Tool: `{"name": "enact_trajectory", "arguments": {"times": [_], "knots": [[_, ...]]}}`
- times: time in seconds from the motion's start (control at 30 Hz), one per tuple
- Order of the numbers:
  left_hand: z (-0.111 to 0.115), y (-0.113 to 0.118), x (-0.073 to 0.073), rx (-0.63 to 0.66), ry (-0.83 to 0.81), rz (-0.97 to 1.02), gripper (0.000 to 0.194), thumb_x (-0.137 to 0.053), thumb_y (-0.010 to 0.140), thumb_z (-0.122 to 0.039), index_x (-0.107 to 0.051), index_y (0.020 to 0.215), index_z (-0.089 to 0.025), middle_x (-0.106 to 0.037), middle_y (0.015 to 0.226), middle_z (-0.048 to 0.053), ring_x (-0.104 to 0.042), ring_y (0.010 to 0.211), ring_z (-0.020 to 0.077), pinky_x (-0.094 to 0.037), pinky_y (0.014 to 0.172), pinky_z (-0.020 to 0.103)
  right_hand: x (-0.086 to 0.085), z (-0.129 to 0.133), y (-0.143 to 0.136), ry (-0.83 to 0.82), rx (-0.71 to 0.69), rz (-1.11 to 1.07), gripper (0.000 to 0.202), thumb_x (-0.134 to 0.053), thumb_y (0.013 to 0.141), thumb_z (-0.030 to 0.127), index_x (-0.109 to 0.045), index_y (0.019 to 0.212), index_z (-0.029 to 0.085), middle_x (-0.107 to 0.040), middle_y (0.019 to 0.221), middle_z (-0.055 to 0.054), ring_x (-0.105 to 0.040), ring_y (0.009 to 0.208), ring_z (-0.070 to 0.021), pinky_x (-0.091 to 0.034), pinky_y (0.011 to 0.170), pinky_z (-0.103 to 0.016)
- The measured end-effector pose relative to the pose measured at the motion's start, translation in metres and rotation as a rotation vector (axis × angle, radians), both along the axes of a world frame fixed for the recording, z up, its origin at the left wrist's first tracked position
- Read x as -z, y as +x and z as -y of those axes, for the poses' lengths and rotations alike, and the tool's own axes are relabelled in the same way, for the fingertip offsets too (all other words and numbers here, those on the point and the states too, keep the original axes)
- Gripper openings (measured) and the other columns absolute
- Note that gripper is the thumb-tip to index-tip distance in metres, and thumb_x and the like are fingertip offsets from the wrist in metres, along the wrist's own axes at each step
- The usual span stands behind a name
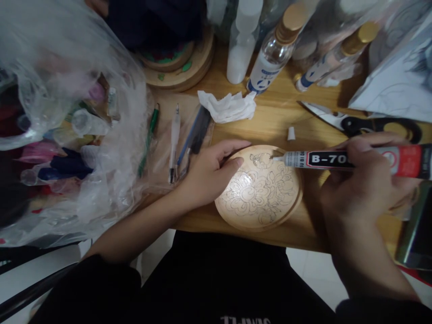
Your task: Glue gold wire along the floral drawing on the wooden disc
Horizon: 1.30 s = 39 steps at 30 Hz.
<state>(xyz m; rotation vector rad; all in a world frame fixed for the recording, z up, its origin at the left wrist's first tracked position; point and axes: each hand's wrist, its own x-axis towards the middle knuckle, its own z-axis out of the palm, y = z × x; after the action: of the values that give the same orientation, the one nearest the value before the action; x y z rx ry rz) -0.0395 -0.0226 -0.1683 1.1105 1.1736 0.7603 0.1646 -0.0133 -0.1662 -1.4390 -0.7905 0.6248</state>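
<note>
A round wooden lid-like piece (248,193), with a flower pattern drawn on it in thin dark lines, lies at the table's front edge. My left hand (211,173) grips its upper left rim, with the thumb on top. In my right hand (361,184) is a glue tube (315,159) marked B-70, the rest of the lettering covered by my fingers. The tube lies nearly level, its thin nozzle pointing left at a small drawn shape near the lid's upper edge. Just beyond the nozzle stands a small white cap (291,133).
Black-handled scissors (337,119) lie at right, near clear bottles (272,58) with gold caps. A crumpled tissue (231,107) sits behind the lid. Pens (174,139) rest left of it, beside a big plastic bag (118,180) of coloured bits. Stacked wooden discs (199,67) stand behind.
</note>
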Motion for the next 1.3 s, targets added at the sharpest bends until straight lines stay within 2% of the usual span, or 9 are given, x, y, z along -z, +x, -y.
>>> {"name": "enact_trajectory", "arguments": {"times": [0.2,0.57,0.7,1.13,1.3], "knots": [[0.0000,0.0000,0.0005,0.002,-0.007,-0.011,0.029,-0.061,0.085,-0.018,-0.070,0.113,-0.016,-0.073,0.120,0.006,-0.067,0.115,0.0218,-0.049,0.107,0.040,0.0003,0.0013,0.0002,0.033,0.004,-0.032,0.010,-0.063,0.059,0.012,-0.056,0.056,0.018,-0.053,0.056,0.006,-0.050,0.050,-0.0049,-0.040,0.040,-0.016],[-0.0001,0.0000,0.0035,-0.005,0.007,-0.005,0.030,-0.061,0.084,-0.019,-0.070,0.113,-0.014,-0.073,0.120,0.007,-0.068,0.113,0.0217,-0.051,0.104,0.039,-0.0027,0.0021,-0.0011,0.011,-0.016,-0.073,0.009,-0.063,0.058,0.011,-0.060,0.054,0.018,-0.054,0.053,0.007,-0.052,0.047,-0.0056,-0.040,0.039,-0.017],[-0.0001,0.0002,0.0047,-0.002,0.021,-0.014,0.031,-0.061,0.085,-0.019,-0.070,0.114,-0.013,-0.074,0.120,0.008,-0.068,0.113,0.0218,-0.051,0.103,0.039,-0.0033,0.0018,-0.0018,-0.007,-0.016,-0.088,0.008,-0.066,0.056,0.013,-0.061,0.055,0.019,-0.053,0.051,0.007,-0.049,0.044,-0.0058,-0.034,0.037,-0.018],[0.0001,-0.0003,0.0034,-0.001,0.017,-0.031,0.030,-0.061,0.084,-0.019,-0.071,0.113,-0.017,-0.074,0.121,0.005,-0.068,0.113,0.0215,-0.050,0.105,0.039,-0.0049,0.0026,-0.0022,-0.026,-0.025,-0.076,0.008,-0.065,0.056,0.012,-0.060,0.054,0.018,-0.053,0.052,0.007,-0.052,0.045,-0.0065,-0.039,0.038,-0.018],[0.0002,0.0002,0.0033,-0.002,0.008,-0.035,0.031,-0.061,0.085,-0.019,-0.071,0.114,-0.016,-0.074,0.120,0.006,-0.068,0.113,0.0215,-0.051,0.104,0.039,-0.0041,0.0025,-0.0018,-0.028,-0.026,-0.062,0.007,-0.064,0.056,0.014,-0.059,0.054,0.018,-0.051,0.050,0.007,-0.051,0.044,-0.0068,-0.036,0.037,-0.019]]}}
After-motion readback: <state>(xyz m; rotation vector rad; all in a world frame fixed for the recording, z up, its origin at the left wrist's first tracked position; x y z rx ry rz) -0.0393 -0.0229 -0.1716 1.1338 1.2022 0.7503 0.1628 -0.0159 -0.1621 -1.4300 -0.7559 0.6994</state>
